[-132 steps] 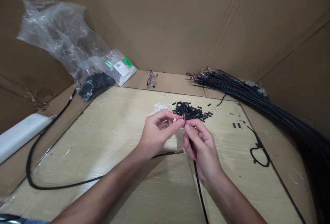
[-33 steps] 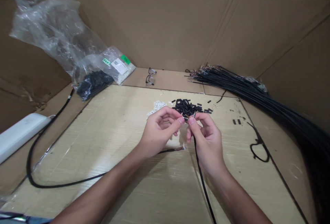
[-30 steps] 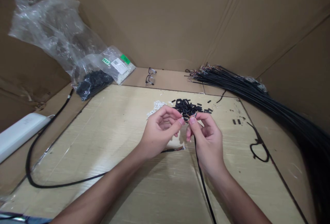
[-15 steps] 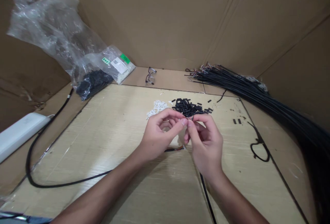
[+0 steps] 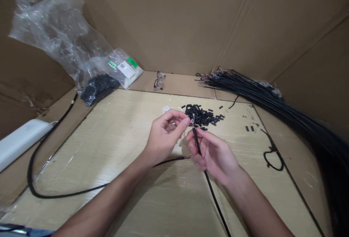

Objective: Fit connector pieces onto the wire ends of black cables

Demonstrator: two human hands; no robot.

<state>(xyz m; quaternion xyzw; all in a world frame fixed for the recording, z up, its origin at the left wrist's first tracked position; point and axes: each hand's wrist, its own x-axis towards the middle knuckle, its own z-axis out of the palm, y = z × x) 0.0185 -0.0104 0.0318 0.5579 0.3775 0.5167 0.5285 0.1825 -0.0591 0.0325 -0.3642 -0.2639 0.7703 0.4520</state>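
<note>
My left hand [image 5: 163, 137] is pinched at the thumb and forefinger on the bare wire tips at the end of a thin black cable [image 5: 208, 182]. My right hand [image 5: 211, 153] lies palm up beneath that cable, its fingers loosely curled around it a little below the tip. The cable runs down to the lower edge of the view. Just beyond my fingertips lies a pile of several short black tube pieces [image 5: 203, 115], with small white pieces [image 5: 166, 109] beside it. A second black cable [image 5: 81, 192] lies on the board under my left forearm.
A bundle of many black cables [image 5: 272, 100] runs along the right. Clear plastic bags [image 5: 89, 69] with black and white parts sit at the back left, and eyeglasses [image 5: 158, 80] at the back. A white power strip [image 5: 21, 142] lies at left. Cardboard walls surround the board.
My right hand has let go of its pinch at the cable tip, dropped lower and turned palm up under the cable. The left hand still pinches the tip.
</note>
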